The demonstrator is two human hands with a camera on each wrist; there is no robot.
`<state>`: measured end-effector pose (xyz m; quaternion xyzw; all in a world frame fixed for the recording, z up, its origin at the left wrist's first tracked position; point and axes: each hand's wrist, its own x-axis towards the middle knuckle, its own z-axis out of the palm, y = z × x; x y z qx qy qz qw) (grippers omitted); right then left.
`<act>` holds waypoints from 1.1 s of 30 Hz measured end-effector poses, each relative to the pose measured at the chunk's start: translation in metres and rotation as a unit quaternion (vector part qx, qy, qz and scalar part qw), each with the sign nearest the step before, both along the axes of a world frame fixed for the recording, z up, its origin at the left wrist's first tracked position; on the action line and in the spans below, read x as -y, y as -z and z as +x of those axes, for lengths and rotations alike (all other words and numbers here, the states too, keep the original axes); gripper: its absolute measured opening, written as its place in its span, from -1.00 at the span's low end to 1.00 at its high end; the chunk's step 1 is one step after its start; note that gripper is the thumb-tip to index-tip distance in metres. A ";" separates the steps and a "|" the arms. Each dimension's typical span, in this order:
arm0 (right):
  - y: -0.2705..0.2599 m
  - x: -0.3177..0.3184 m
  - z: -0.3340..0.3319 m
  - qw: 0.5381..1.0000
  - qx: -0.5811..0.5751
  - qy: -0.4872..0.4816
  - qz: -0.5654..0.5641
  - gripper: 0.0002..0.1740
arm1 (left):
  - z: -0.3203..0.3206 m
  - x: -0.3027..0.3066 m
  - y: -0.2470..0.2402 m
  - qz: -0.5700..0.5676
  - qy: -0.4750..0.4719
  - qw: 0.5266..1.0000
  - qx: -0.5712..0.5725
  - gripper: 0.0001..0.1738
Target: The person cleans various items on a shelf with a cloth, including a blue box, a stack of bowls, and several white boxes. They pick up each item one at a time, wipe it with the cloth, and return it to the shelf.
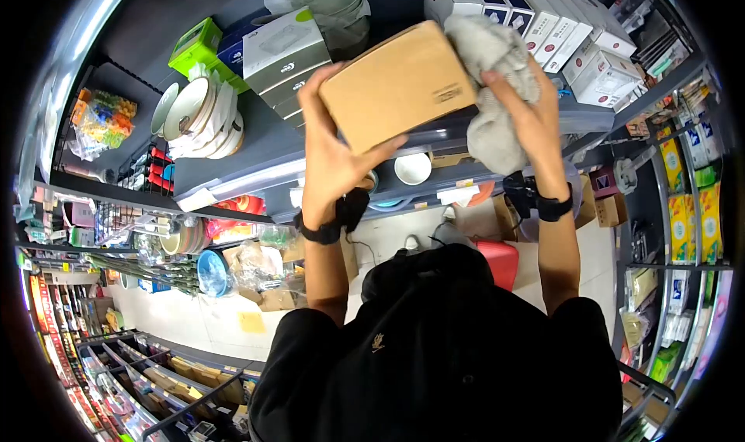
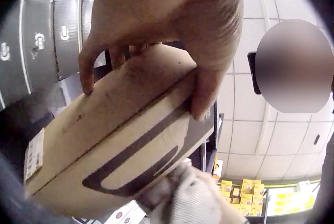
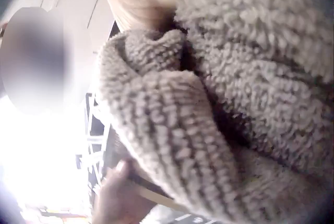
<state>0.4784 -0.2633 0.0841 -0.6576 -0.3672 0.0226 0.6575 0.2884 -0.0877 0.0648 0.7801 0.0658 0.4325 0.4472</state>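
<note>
A brown cardboard box (image 1: 400,85) is held up over the shelf edge, tilted. My left hand (image 1: 330,143) grips its left end, thumb along the lower edge; in the left wrist view the hand (image 2: 167,20) spans the box (image 2: 104,125), which carries a dark printed shape and a white label. A grey, nubby cloth (image 1: 497,93) is in my right hand (image 1: 531,124), against the box's right end. Cloth folds (image 3: 167,125) fill most of the right wrist view and hide the right fingers there.
Dark grey boxes (image 1: 283,50) and stacked bowls (image 1: 206,116) stand on the shelf at left, white boxes (image 1: 605,77) at right. Below the shelf edge (image 1: 256,182) sit a white bowl (image 1: 413,168) and a red stool (image 1: 498,262). Another person (image 2: 295,67) appears blurred.
</note>
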 end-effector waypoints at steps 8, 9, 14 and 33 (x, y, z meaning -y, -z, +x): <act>-0.107 0.021 -0.020 0.884 0.450 0.017 -0.126 -0.52 | 0.033 0.020 -0.025 0.068 0.058 0.996 -0.027 0.05; -0.102 0.020 -0.008 0.862 0.474 0.037 -0.176 -0.48 | 0.040 0.024 -0.022 0.053 0.037 0.998 -0.013 0.00; -0.085 0.027 0.032 0.848 0.487 0.121 -0.169 -0.46 | 0.049 0.026 -0.032 0.082 0.025 0.995 -0.042 -0.03; -0.088 0.032 0.068 0.880 0.343 0.223 -0.241 -0.25 | 0.061 0.007 -0.034 0.076 0.006 0.996 -0.051 0.05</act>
